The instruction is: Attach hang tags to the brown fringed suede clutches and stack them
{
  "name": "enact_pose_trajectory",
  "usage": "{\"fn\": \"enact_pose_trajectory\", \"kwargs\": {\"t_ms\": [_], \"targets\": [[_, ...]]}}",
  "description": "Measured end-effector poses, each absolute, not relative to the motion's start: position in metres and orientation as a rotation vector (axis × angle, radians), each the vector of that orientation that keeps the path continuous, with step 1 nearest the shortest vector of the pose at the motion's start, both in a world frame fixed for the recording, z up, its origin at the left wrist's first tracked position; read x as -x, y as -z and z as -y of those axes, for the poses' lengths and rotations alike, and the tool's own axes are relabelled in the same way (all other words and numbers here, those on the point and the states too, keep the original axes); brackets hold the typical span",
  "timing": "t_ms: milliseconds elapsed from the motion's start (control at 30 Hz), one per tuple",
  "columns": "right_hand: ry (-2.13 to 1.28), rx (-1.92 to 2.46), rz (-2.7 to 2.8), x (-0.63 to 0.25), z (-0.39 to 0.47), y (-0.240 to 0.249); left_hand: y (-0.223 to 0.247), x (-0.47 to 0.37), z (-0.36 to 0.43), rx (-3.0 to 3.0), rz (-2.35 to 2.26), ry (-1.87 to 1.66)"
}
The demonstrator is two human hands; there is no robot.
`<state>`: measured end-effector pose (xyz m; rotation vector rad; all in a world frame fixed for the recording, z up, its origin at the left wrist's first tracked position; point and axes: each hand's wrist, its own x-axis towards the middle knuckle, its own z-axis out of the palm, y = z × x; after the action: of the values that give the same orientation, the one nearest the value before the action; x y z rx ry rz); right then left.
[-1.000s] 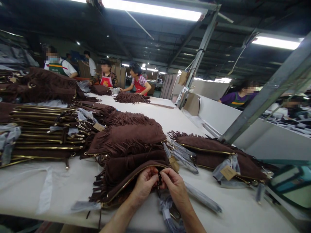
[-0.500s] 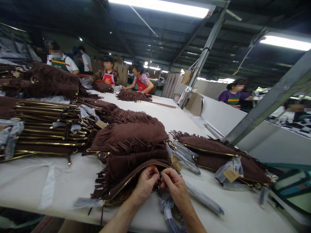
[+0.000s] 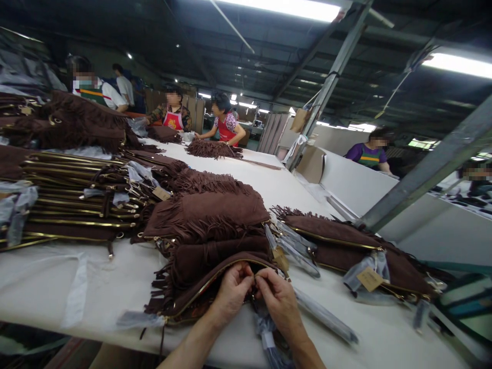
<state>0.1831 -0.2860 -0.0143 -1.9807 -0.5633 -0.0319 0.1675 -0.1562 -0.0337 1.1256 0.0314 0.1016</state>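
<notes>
Works with both bare hands at the right end of the open mouth of a brown fringed bag (image 3: 184, 293), set down at the near edge of the white table (image 3: 130, 282). Has just drawn the left hand (image 3: 232, 289) and right hand (image 3: 279, 297) closer, from a visible gap at the fingertips a second ago to a near meeting now. Pinches thumb against forefinger on each side, apparently on a small dark fitting (image 3: 252, 294), more covered now than before and too hidden to name surely. Cannot tell the exact hold of the remaining fingers, curled in behind. Suggests, as a judgement, a fine two-handed stage narrowed to one spot, with letting go not yet done. Leaves the bag in the same place on the table, with the gold zipper (image 3: 203, 289) parted in a curve and a plastic-wrapped pull (image 3: 140, 320) at the left corner. Shows no clear shift in the grey wrapped strap (image 3: 273, 356) beneath the right hand, the wrapped roll (image 3: 326, 315) farther right, the folded fringed bag (image 3: 226, 210) just behind, or the stack of zipped bags (image 3: 77, 200) on the left. Takes in, beyond the white partition (image 3: 342, 174), a co-worker's purple sleeve (image 3: 354, 152), now lower than half a second ago, seemingly of no bearing on the handwork.
</notes>
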Motion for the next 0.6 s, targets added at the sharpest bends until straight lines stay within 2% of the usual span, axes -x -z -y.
{"fn": "enact_pose_trajectory", "kwargs": {"t_ms": [400, 600], "targets": [[0.403, 2.401, 0.859, -0.187, 0.284, 0.012, 0.05, -0.177, 0.159, -1.302, -0.149, -0.207], [0.706, 2.494, 0.888, -0.141, 0.342, 0.013, 0.045, -0.178, 0.162, -1.343, -0.15, -0.11]]}}
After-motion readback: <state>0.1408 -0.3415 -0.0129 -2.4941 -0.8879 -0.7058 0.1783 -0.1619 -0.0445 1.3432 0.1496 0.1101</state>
